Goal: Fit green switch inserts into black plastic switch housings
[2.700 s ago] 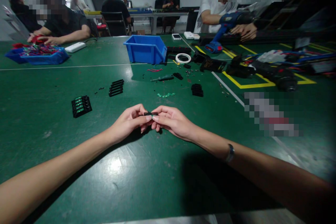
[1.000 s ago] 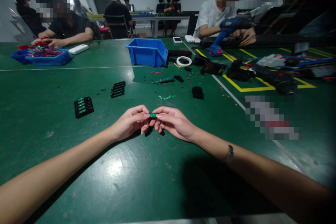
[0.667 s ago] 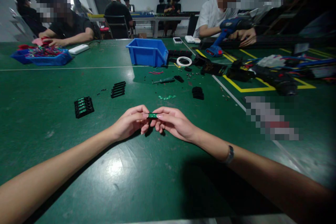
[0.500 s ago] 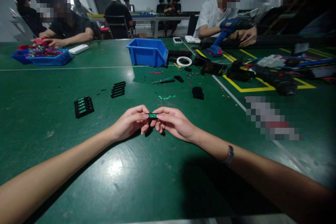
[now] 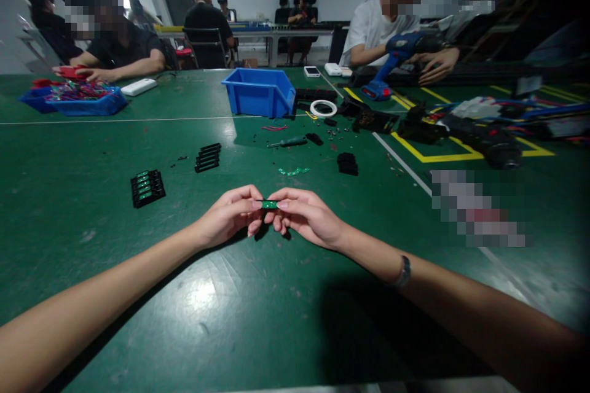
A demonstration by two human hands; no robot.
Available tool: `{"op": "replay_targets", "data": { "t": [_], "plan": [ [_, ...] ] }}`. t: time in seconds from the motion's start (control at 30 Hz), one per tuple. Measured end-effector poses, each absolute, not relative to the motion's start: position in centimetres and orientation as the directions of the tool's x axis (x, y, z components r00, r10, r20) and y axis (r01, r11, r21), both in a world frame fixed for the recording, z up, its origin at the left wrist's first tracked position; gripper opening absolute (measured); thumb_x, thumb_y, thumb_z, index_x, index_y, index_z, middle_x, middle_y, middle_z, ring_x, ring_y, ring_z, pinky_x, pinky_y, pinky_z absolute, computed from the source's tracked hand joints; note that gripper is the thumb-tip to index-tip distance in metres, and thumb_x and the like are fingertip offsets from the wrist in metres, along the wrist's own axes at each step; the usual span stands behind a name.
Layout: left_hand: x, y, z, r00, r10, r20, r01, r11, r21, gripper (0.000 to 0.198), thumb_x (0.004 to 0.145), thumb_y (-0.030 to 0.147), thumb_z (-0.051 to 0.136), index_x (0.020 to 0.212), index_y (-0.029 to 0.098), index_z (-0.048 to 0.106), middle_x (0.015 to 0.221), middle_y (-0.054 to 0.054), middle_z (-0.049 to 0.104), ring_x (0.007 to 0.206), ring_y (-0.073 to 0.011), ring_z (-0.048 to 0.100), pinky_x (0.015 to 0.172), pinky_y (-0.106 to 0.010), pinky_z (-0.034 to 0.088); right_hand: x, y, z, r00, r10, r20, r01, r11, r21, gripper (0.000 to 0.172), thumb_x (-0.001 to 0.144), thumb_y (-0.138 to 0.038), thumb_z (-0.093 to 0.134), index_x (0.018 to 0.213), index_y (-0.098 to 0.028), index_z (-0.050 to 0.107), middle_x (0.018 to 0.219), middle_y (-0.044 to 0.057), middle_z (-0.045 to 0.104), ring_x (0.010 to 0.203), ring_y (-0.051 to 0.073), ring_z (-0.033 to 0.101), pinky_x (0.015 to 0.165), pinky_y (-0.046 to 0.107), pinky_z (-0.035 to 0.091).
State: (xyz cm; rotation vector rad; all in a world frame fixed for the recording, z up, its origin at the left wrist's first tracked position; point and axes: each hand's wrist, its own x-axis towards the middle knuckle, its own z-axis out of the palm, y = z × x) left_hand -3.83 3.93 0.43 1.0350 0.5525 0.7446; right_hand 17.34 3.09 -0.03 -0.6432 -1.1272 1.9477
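A small green circuit board [image 5: 270, 204] with a dark edge is pinched between my two hands, just above the green table. My left hand [image 5: 235, 209] grips its left end between thumb and fingers. At the right end, the thumb and fingers of my right hand [image 5: 306, 212] close on it. Both ends are hidden by the fingertips. Beyond my hands lies a row of small green boards [image 5: 294, 171]. To the left are a block of black holders with green boards [image 5: 147, 188] and several black strips [image 5: 208, 157]. Black pieces [image 5: 347, 163] are stacked at the right.
A blue bin [image 5: 260, 93] stands farther back, with a screwdriver [image 5: 288, 142] and a white ring [image 5: 323, 108] near it. On the right are a blue power drill [image 5: 391, 64] and a dark drill [image 5: 483, 138]. Co-workers sit across the table, beside a wire-filled blue tray [image 5: 90, 104].
My hands and the board stay almost in place, with the board's green face turned slightly more into view. The hand of the co-worker at the right has shifted a little.
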Motion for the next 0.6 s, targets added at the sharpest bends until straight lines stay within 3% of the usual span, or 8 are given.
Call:
{"op": "replay_targets", "data": {
  "t": [0.6],
  "plan": [
    [-3.95,3.87,0.22,0.644,0.764,-0.043,-0.280,0.287,0.916,0.016,0.093,0.025,0.065,0.091,0.015,0.053,0.080,-0.005,0.067,0.056,-0.0103,0.058,0.053,-0.021,0.046,17.40,3.24,-0.38,-0.575,0.818,-0.028,-0.379,-0.296,-0.877,0.020,0.086,-0.024,0.070,0.102,-0.012,0.068,0.079,0.008,0.075,0.065,0.016,0.069,0.057,0.023,0.050]
  ]
}}
